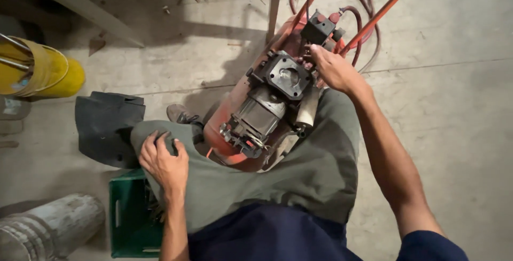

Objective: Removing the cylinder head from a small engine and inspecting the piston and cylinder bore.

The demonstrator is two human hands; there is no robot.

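A small air compressor with an orange tank [224,133] stands on the concrete floor between my knees. Its grey motor [259,114] and dark cylinder head [286,76] lie on top, with the head's opening showing. My right hand [334,68] reaches to the far side of the head, fingertips touching the fittings below the black switch box [319,28]; what the fingers grip is hidden. My left hand [163,162] rests flat on my left knee, holding nothing. I sit on a green plastic crate [128,218].
Orange handle tubes [382,10] and red hoses [363,20] rise behind the compressor. A yellow bucket [40,71] lies at far left, a black plastic cover [107,125] beside my knee, a white bucket [48,226] at lower left. A metal beam [75,2] crosses the top left.
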